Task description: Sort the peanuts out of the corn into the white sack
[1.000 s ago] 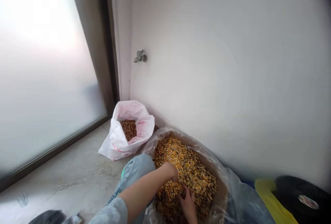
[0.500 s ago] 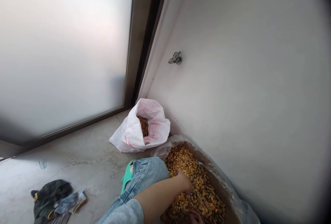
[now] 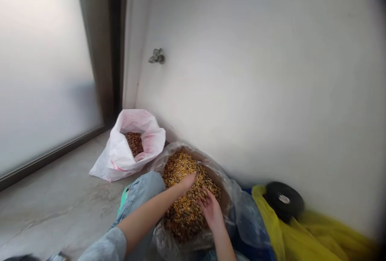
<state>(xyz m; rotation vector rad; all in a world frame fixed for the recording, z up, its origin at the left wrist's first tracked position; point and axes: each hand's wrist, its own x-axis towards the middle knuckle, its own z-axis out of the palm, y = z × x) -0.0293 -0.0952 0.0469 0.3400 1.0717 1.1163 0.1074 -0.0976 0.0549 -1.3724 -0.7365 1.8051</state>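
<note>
The left hand (image 3: 187,182) lies with its fingers stretched out and the grip open, its fingertips pressed into a heap of corn kernels (image 3: 183,208). The right hand (image 3: 209,206) sits just beside it on the same heap, with its fingers curled and spread. Whether that grip is closed on any kernels cannot be told from this view. So the corn is directly under and around both hands, touching them.

The heap fills a brown-lined container inside a clear plastic bag (image 3: 159,239), whose loose edge folds over the rim. A knee in jeans (image 3: 144,190) is against the bag's near side, and a green sandal (image 3: 123,200) shows just beyond it.

Just beside the bag, a white plastic bag (image 3: 116,160) with pink marks stands open, holding darker brown kernels (image 3: 134,142). It rests on a concrete floor (image 3: 45,212) in the corner of a white wall (image 3: 241,92), which carries a small metal tap (image 3: 157,56), next to a frosted glass door (image 3: 39,52). To the right lie yellow cloth (image 3: 301,233) and a black roll (image 3: 284,201).
</note>
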